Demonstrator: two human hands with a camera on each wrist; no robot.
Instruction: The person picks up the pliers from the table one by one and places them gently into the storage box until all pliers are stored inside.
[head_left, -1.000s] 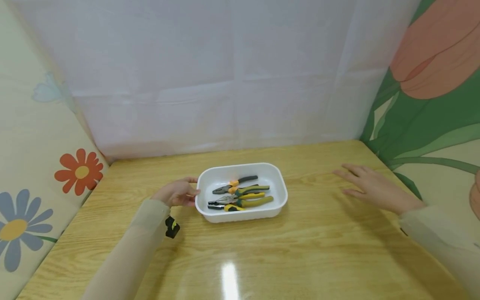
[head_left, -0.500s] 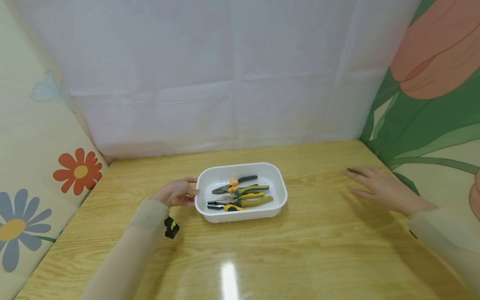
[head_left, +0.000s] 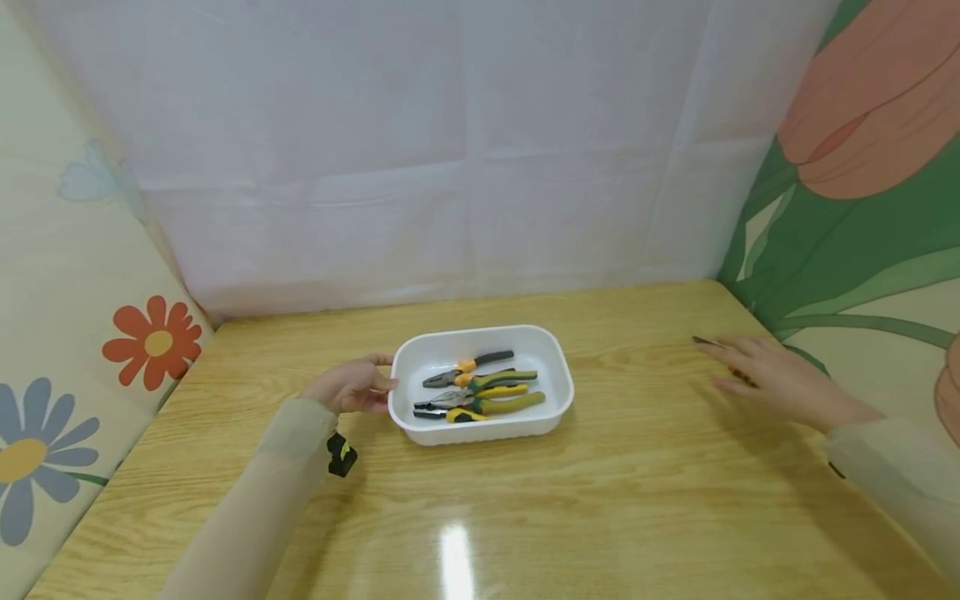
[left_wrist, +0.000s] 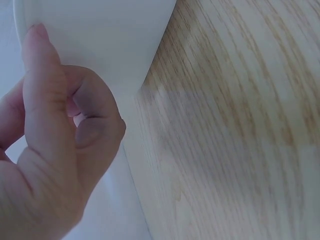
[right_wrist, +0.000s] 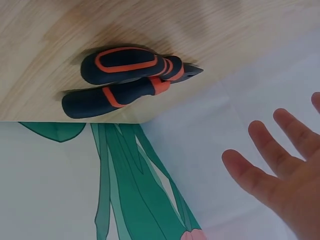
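Note:
My left hand (head_left: 348, 387) grips the left end of a white plastic tray (head_left: 487, 432). In the left wrist view the thumb (left_wrist: 40, 50) lies along the tray's rim and the other fingers are bent by its wall. Several pliers (head_left: 512, 405) with yellow, green, orange and black handles lie inside the tray. Far to the right my right hand (head_left: 783, 379) hovers with fingers spread, holding nothing. Beside it on the table lies a pair of pliers (right_wrist: 130, 61) with black and orange handles, shown whole in the right wrist view; in the head view the hand covers most of it.
A wooden table (head_left: 600, 500) carries the tray near its middle. White cloth (head_left: 450, 167) hangs along the back edge. Flower-printed panels stand at the left (head_left: 67, 275) and right (head_left: 862, 250), the right one close to my right hand.
My right hand has drawn off to the right and slightly nearer me, so the tip and part of a handle of the pliers there now show. My left hand and the tray stay put.

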